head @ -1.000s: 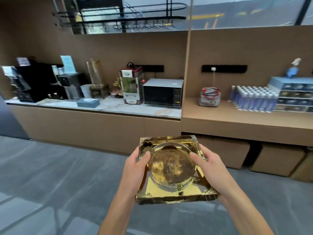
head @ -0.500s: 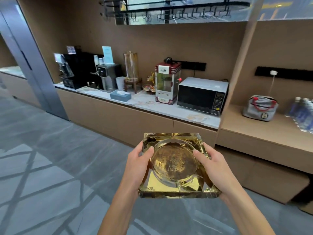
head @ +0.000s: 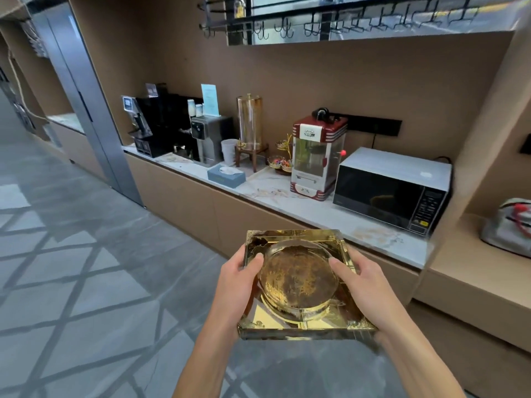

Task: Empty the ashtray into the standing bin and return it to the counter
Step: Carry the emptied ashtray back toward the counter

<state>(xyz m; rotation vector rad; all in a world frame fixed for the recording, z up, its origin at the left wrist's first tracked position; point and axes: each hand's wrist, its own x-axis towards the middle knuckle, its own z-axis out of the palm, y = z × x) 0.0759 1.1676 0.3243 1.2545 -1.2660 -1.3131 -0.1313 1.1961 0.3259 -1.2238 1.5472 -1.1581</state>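
Both hands clasp the square ashtray [head: 301, 282] level at chest height: left hand [head: 234, 285] and right hand [head: 370, 291] on opposite sides (thumbs over the rim); the counter [head: 316, 211] lies ahead-right, no bin visible.

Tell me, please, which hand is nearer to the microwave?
Right. The right hand grips the ashtray's right side, toward the microwave on the counter; the left hand grips the ashtray's far side from it.

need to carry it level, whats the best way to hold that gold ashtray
Grip the ashtray by its two opposite flat side edges, coming in from left and right, as the left hand and right hand do: thumbs on the wide rim, fingers beneath. It looks like a thick square slab.
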